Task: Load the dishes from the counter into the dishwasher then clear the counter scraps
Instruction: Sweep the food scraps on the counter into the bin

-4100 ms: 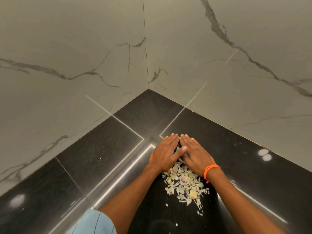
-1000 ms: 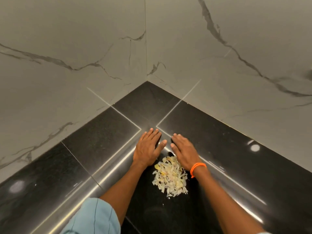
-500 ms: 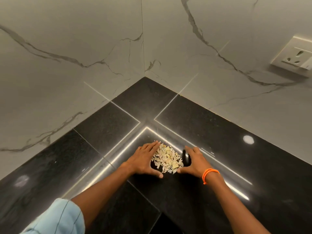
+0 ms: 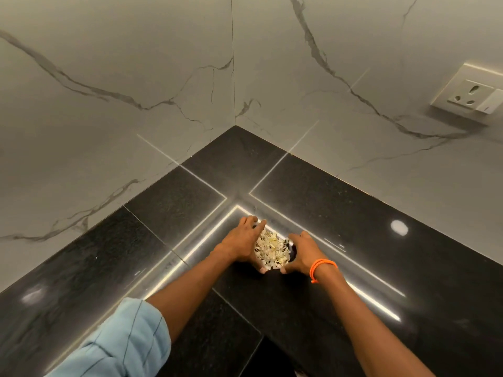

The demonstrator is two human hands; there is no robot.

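A small pile of pale vegetable scraps (image 4: 270, 248) lies on the black stone counter (image 4: 353, 219), near the inner corner. My left hand (image 4: 241, 240) stands on edge against the pile's left side, fingers reaching round its far side. My right hand (image 4: 302, 251), with an orange band on the wrist, curves round the right side. Both thumbs curl in along the near side and almost meet, so the two hands cup the pile between them. No dishes or dishwasher are in view.
Grey marble walls (image 4: 136, 104) meet in a corner right behind the counter. A white wall socket (image 4: 471, 95) sits on the right wall. Bright light strips reflect off the glossy counter top.
My hands went from lying flat beyond the scattered scraps to raking them into a tight heap. Since half a second ago they have closed in further round it, the thumbs drawing together.
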